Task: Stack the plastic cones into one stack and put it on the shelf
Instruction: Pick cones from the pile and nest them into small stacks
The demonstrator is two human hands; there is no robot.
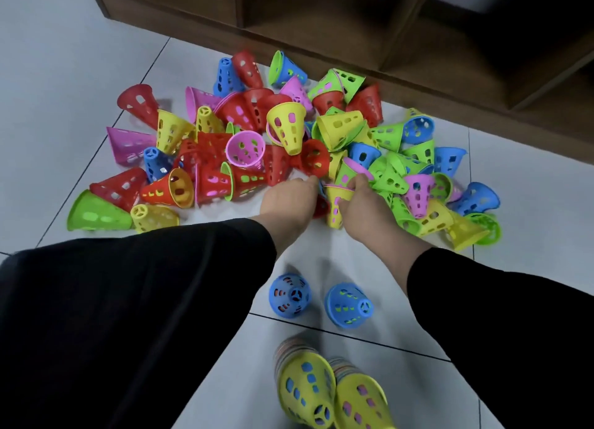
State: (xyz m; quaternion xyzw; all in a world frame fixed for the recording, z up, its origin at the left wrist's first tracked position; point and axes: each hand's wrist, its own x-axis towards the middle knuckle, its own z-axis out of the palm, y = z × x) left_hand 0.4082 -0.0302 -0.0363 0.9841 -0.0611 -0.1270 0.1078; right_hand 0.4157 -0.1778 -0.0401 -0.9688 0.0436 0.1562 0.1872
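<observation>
Nearest the camera, well short of the loose pile (283, 152) and on the white floor (54, 59), two tall multicoloured stacks (305, 387) capped in yellow stand side by side, touching or nearly so. Between these and the pile sit two short blue stacks (290, 295), a little apart from each other. At the pile's near edge, the right hand (360, 200) is closed around a yellow cone (336, 208) with a pink cone nested in its rim; the left hand (291, 197) reaches in just beside it, its fingers hidden among red cones, so whether it grips anything cannot be told. Both sleeves are black. Beyond the pile, the wooden shelf (321, 20) stands with open, dark compartments. The step in hand appears to be gathering cones from the pile, and most remain unstacked. To do it well, each cone should be turned wide end down and aligned with the one below before pressing. Cones already nested in pairs can be lifted together. The four separate stacks should finally be merged into one.
</observation>
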